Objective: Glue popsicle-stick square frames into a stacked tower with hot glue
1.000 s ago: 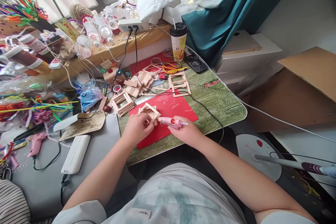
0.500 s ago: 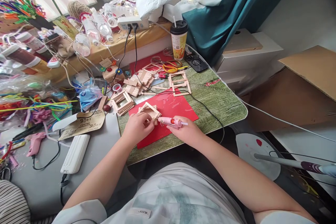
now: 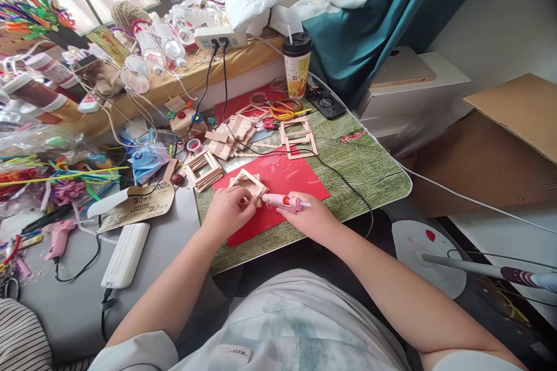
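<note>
The wooden stack (image 3: 255, 178) sits on the red sheet (image 3: 300, 177), near left on the counter (image 3: 348, 168). The left hand (image 3: 228, 208) pinches its near side; the right hand (image 3: 310, 215) grips the glue gun (image 3: 285, 202), tip just beside. Nothing has visibly shifted; work seems held at that corner.

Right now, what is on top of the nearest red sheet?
On the red sheet sit stacked wooden frames, held by the left hand, plus pale streaks. The right hand holds a pink glue gun over it. Beneath frames and hands, its surface is hidden.
</note>
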Tool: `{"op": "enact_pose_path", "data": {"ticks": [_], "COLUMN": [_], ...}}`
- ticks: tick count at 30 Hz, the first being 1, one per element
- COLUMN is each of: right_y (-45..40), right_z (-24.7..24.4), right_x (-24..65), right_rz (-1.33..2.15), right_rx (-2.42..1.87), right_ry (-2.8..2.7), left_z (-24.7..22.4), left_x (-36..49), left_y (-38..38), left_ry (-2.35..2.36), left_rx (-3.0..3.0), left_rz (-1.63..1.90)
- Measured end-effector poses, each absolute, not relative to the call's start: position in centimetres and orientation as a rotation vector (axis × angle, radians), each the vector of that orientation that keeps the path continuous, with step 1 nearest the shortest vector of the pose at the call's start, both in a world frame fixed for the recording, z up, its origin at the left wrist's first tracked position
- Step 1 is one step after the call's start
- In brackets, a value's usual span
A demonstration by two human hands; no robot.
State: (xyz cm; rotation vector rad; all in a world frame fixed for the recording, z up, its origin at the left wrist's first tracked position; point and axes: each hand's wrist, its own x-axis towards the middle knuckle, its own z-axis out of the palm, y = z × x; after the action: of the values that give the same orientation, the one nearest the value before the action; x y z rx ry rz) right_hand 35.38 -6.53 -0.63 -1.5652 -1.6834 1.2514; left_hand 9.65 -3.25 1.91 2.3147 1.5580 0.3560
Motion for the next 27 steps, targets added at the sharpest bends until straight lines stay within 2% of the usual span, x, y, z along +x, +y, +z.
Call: {"op": "enact_pose_path", "data": {"ticks": [27], "right_y": [-6.78], "right_z": [-0.86], "right_x": [35.5], "right_rz": [1.202], "right_rx": [-1.451], "right_ry": [-1.696], "left_z": [1.98], "left_x": [9.77], "left_y": [-3.41], "left_ry": [1.553], "left_rx": [2.322], "left_rz": [0.366]}}
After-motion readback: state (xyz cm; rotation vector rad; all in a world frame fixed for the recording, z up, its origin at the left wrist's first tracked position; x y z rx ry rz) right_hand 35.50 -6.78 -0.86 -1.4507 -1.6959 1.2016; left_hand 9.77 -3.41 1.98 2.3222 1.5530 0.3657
